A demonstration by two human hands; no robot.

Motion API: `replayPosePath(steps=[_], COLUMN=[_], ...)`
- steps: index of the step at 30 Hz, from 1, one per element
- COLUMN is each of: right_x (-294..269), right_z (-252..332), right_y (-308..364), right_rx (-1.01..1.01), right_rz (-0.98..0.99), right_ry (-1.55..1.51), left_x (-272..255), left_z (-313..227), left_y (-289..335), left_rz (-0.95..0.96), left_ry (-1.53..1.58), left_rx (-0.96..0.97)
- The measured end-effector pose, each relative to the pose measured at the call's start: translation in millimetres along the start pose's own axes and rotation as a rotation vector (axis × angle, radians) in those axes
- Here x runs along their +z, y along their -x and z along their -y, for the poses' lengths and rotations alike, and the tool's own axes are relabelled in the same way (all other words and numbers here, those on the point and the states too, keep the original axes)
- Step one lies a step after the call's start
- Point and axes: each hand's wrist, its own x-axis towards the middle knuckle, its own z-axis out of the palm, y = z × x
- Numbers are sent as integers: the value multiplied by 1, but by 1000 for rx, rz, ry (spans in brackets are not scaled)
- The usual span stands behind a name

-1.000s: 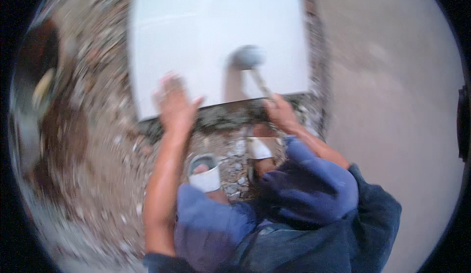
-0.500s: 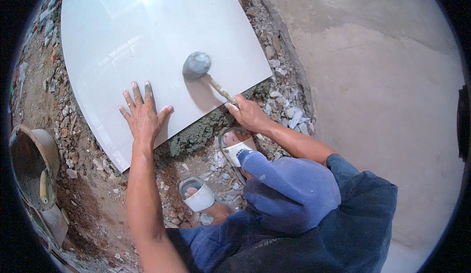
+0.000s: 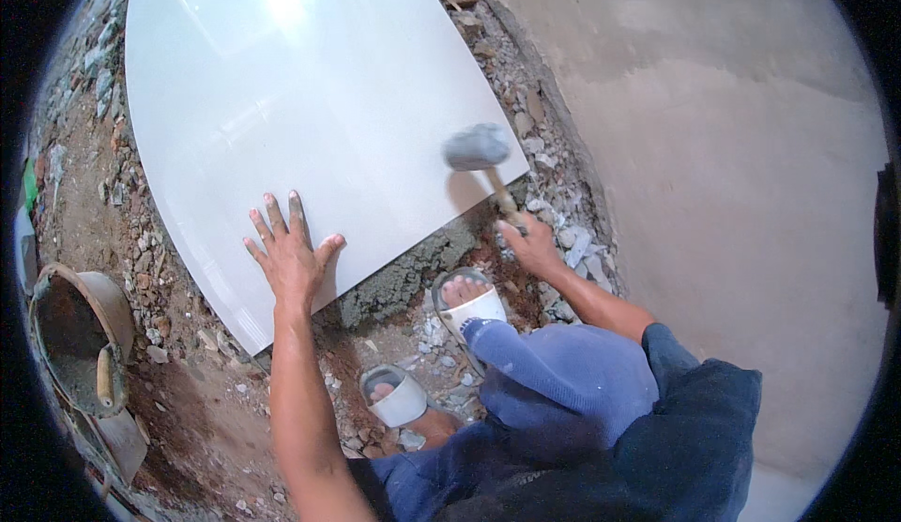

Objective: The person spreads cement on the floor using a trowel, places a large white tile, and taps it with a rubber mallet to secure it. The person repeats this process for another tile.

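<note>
A large glossy white floor tile (image 3: pixel 282 99) lies on a bed of grey mortar (image 3: pixel 413 273) over rubble. My left hand (image 3: pixel 289 250) presses flat on the tile's near edge, fingers spread. My right hand (image 3: pixel 532 243) grips the wooden handle of a rubber mallet (image 3: pixel 477 148), whose grey head hovers blurred over the tile's near right corner. I am squatting, with my feet in white sandals (image 3: pixel 469 308) just below the tile's edge.
A mortar-caked bucket (image 3: pixel 80 334) with a trowel inside stands at the left on the dirt. Broken brick and stone rubble (image 3: pixel 554 146) borders the tile on both sides. A plastered grey wall (image 3: pixel 732 193) rises at the right.
The view has shifted, so the tile sits lower and more to the right in the picture. The mallet head has moved toward the tile's right corner. My left hand stays flat on the tile.
</note>
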Motion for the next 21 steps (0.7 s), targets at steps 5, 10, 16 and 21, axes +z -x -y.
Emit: replayPosePath(steps=[5, 10, 16, 21], right_x=[-22, -42, -31, -28], right_z=[-57, -67, -57, -62], right_y=[2, -4, -1, -2], right_rx=[31, -184, 192, -10], right_rz=[-270, -482, -203, -329], right_ry=[203, 305, 44, 211], left_x=[2, 4, 1, -1], left_z=[1, 3, 2, 3], left_y=[-1, -1, -2, -2], left_rz=[1, 3, 11, 11], left_ry=[4, -4, 3, 18], left_rx=[8, 8, -1, 13])
